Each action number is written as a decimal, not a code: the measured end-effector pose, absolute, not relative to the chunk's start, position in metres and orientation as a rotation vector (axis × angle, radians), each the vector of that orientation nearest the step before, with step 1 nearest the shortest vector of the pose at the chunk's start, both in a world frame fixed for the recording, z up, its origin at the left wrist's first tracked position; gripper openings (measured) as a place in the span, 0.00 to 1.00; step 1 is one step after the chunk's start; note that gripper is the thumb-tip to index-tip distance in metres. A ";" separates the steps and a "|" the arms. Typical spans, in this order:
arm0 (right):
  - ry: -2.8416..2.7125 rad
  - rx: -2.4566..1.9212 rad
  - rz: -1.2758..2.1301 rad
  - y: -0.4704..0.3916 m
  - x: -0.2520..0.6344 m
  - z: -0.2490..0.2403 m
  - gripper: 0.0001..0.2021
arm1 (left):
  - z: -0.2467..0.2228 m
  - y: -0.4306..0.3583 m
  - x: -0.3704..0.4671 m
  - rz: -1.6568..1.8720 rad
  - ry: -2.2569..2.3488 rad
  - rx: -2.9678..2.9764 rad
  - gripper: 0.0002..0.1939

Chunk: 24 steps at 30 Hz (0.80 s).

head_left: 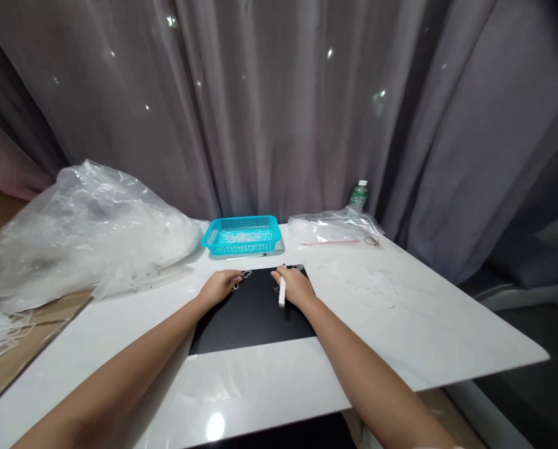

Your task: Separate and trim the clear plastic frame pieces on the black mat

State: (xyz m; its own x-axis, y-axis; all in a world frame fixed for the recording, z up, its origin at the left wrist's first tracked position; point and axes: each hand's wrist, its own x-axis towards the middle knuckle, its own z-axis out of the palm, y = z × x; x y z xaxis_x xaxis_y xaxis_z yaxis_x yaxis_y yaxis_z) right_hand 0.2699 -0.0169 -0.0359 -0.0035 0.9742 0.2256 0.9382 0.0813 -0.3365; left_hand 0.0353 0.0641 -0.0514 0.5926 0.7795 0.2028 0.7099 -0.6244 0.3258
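A black sheet (255, 318) lies on the white table in front of me. My left hand (219, 288) rests at its upper left edge, fingers bent inward beside small white outline pieces (247, 274); whatever its fingertips pinch is too small to make out. Over the sheet's upper right part, my right hand (294, 284) is closed round a white stick-like tool (282, 293), which points down toward me. Another small whitish piece (276, 289) lies on the black surface just left of that hand.
Behind the sheet stands a blue basket (241, 248) with white pieces inside. A large clear bag (101, 237) fills the left. Back right are a flat plastic bag (325, 229) and green bottle (359, 194). Loose translucent pieces (372, 287) lie on the table (428, 337) at right.
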 end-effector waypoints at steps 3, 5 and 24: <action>-1.944 -1.908 0.097 -0.018 0.272 -0.037 0.14 | -0.042 0.068 0.043 0.543 1.209 2.632 0.16; -1.914 -1.932 0.093 -0.019 0.275 -0.039 0.13 | -0.029 0.077 0.048 0.596 1.261 2.629 0.15; -1.522 -1.818 0.025 -0.014 0.340 -0.008 0.14 | 0.038 0.089 0.019 0.576 1.522 2.685 0.26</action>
